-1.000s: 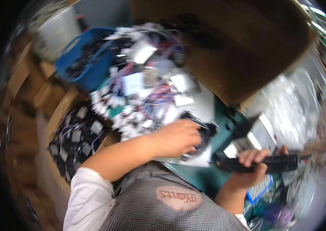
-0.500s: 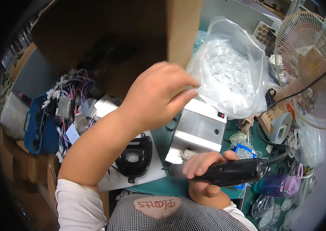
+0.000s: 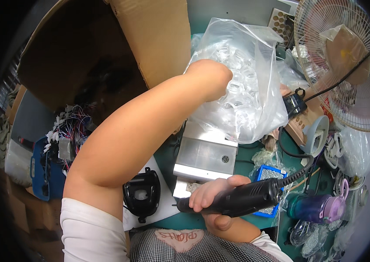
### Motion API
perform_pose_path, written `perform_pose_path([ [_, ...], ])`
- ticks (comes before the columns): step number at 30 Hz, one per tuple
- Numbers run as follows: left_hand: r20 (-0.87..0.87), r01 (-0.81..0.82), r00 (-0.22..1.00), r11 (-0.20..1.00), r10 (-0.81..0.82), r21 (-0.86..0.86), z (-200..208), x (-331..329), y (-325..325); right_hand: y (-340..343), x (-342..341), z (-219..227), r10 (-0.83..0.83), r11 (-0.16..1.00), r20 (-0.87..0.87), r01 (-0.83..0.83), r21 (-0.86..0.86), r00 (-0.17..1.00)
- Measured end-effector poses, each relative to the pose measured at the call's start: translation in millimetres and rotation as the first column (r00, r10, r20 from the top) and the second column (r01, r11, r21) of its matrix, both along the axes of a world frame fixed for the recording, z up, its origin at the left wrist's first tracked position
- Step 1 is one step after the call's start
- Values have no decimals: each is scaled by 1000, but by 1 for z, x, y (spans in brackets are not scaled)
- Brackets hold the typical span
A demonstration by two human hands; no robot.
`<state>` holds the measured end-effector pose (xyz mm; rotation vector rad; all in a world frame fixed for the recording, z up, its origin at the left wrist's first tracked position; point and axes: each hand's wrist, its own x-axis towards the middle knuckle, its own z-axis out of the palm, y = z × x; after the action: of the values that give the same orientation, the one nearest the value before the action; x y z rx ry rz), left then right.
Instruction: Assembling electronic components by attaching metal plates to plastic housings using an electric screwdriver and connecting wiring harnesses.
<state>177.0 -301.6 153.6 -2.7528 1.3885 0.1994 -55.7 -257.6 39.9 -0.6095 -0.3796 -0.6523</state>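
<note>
My left hand (image 3: 211, 77) is at the mouth of a clear plastic bag (image 3: 261, 109) filled with many transparent ring-like plastic parts (image 3: 236, 94). The wrist is bent and the fingers are out of sight, so what they touch cannot be told. In front of me, my right hand (image 3: 213, 196) grips a black electric screwdriver (image 3: 250, 198) lying sideways, its tip pointing left. Below my left forearm, a glossy black housing (image 3: 141, 195) with an opening in its middle rests on a white pad (image 3: 167, 205).
A silver and white boxy device (image 3: 204, 155) stands between the bag and my right hand. To the right are a blue tray (image 3: 284, 172) of small screws, a purple-teal bottle (image 3: 314, 207) and a fan (image 3: 342, 56). A large cardboard box (image 3: 159, 39) and bundled wires (image 3: 69, 131) lie left.
My left hand has moved from beside the bag onto its mouth, reaching farther away and its fingers going out of view. The right hand still holds the screwdriver. The view has shifted.
</note>
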Motion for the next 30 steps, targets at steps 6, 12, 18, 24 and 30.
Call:
perform_pose_path([
  [6,-267,-187,964,715,0,-674,8,-2,40,2,1,2,4,1000,-4,-4,-8,1000],
  [12,-666,-477,730,585,-152,-656,8,-38,123,9,4,-3,-168,982,-115,156,-106,979],
  [18,-791,-669,608,580,67,-465,-13,-90,208,13,7,-3,-211,965,-103,190,-182,972],
  [24,-331,-487,872,697,360,-525,-75,-139,286,14,11,-8,-162,964,-8,157,-213,987],
  [30,34,-374,892,779,450,-503,-112,-173,296,18,13,-12,-147,959,-13,139,-247,989],
])
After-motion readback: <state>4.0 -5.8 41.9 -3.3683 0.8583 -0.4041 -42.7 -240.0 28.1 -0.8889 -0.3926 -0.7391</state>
